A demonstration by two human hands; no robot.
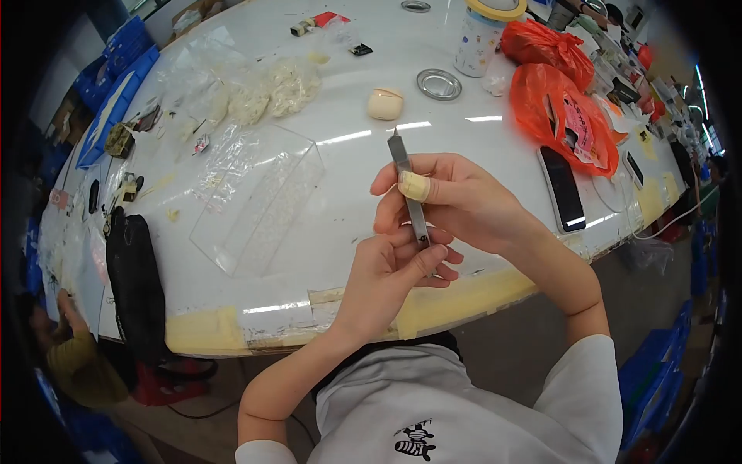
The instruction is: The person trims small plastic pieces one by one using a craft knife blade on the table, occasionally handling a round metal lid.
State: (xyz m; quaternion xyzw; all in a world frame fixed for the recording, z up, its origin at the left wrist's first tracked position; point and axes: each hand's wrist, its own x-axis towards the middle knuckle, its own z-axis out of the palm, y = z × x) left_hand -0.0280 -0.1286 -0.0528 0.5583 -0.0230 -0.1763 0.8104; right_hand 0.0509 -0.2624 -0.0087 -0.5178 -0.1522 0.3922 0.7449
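Metal tweezers (pixel 417 217) stand nearly upright in the picture, their pointed tip toward the far side of the table. My right hand (pixel 456 197) grips them around the middle, its thumb wrapped in yellow tape. Around their lower end close the fingers of my left hand (pixel 394 271), where a small dark spot shows on the metal. Beyond the tip sits a small cream-coloured rounded object (pixel 385 104). To the left of my hands lies a clear flat plastic sheet or tray (pixel 267 205).
Red plastic bags (pixel 553 100), a phone (pixel 562 189) and a patterned canister (pixel 477 39) are on the right. A round metal lid (pixel 439 84) lies farther back. Crumpled clear bags (pixel 263 89) and a black pouch (pixel 135 278) are on the left, near another person's arm (pixel 73 313).
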